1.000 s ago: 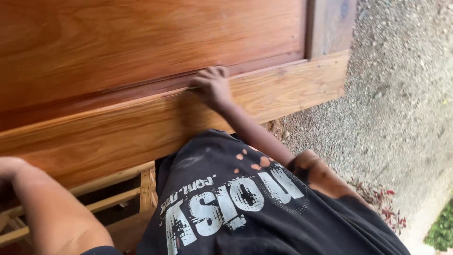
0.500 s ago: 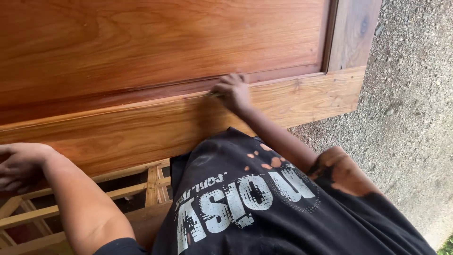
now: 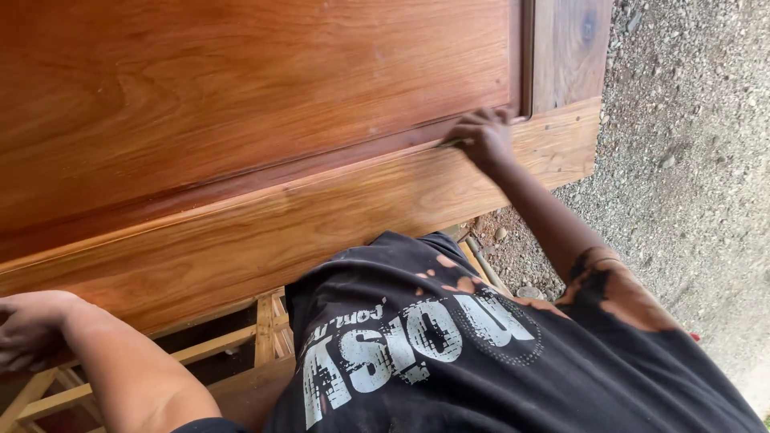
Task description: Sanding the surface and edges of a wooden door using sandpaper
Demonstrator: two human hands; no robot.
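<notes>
Right hand outstretched, fingers curled; left hand seemingly pressing flat.

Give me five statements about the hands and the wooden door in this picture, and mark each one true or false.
1. The right hand presses at the groove where the door's panel meets its frame. True.
2. The left hand rests at the door's near edge, by the left border of the view. True.
3. The door lies on a metal table. False: a wooden slatted frame shows beneath it.
4. The ground beside the door is gravel. True.
5. The person wears a white shirt. False: the shirt is black with pale print.
</notes>
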